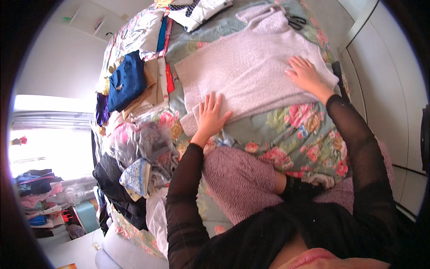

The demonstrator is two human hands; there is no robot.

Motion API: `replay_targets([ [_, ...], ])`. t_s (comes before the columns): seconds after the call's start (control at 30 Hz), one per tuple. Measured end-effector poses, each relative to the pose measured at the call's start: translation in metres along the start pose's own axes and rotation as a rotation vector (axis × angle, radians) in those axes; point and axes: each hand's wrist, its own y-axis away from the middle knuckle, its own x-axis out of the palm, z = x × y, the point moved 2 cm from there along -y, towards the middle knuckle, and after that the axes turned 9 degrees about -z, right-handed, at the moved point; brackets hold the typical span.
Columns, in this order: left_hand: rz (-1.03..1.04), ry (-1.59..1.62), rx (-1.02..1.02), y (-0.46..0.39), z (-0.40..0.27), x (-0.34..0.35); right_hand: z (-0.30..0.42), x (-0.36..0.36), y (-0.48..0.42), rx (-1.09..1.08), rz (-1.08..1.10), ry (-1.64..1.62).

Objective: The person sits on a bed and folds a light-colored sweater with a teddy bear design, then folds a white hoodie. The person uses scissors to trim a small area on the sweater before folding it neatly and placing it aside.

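A pale pink knitted garment (248, 64) lies spread on a green floral bedspread (265, 138). My left hand (211, 116) rests flat near its lower left edge, fingers spread, with a folded-over part of the knit beside it. My right hand (304, 74) lies palm down on the right part of the same garment, fingers apart. Neither hand grips anything. Black-handled scissors (297, 23) lie at the garment's upper right, their blades hidden from view.
Left of the garment sits a folded blue garment (127, 82) on beige cloth. Nearer are clear plastic bags (144, 141) with contents, a blue-and-white patterned cloth (136, 176) and black fabric (124, 195). White clothing (198, 15) lies at the top. My bent knee (238, 178) is close below.
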Motion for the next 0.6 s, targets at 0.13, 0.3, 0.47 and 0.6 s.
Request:
replay_targets([
  [0.13, -0.220, 0.152, 0.030, -0.054, 0.034, -0.015, -0.053, 0.001, -0.059, 0.094, -0.243, -0.273],
  [0.3, -0.366, 0.034, -0.022, -0.168, 0.104, -0.002, -0.090, 0.015, -0.184, 0.258, -0.336, -0.442],
  [0.47, -0.284, 0.012, -0.047, -0.227, 0.117, -0.001, -0.090, 0.040, -0.258, 0.034, -0.404, -0.088],
  [0.6, -0.214, -0.075, 0.038, -0.233, 0.107, -0.007, -0.048, 0.050, -0.282, -0.268, -0.335, 0.226],
])
